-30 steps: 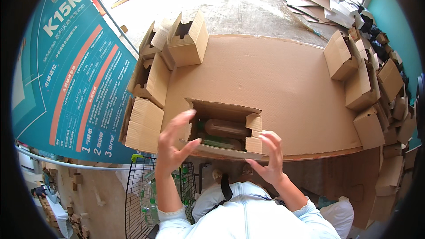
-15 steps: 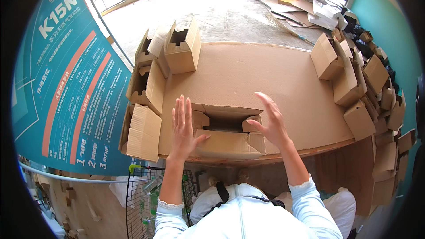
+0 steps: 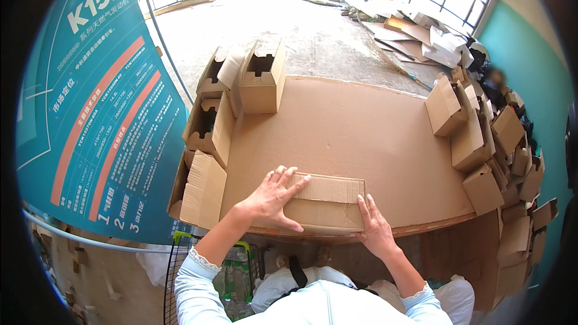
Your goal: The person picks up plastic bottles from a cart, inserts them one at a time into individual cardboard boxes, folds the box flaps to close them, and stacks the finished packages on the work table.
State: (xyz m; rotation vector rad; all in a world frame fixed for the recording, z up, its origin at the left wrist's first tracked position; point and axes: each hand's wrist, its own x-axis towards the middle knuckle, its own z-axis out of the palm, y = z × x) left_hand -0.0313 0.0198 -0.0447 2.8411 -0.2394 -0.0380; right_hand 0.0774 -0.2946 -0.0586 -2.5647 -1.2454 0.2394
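Note:
A brown cardboard box (image 3: 325, 213) lies at the near edge of the cardboard-covered table (image 3: 355, 123), its top flaps folded down. My left hand (image 3: 274, 198) rests on its left end, fingers spread over the top and the thumb down toward the near side. Against the right end, my right hand (image 3: 377, 227) has its fingers stretched out, their tips at the box's upper right corner. Neither hand is wrapped round anything. The box's underside is hidden.
Open boxes (image 3: 262, 81) stand along the table's left side. More boxes (image 3: 445, 105) line the right edge, beside a heap of cartons (image 3: 510, 126). A wire cart with bottles (image 3: 238, 283) is below the near edge; a teal banner (image 3: 90, 114) hangs at left.
The box's open top is now covered by its flaps. Both hands, raised and apart before, have come down onto its ends. The whole view has shifted slightly.

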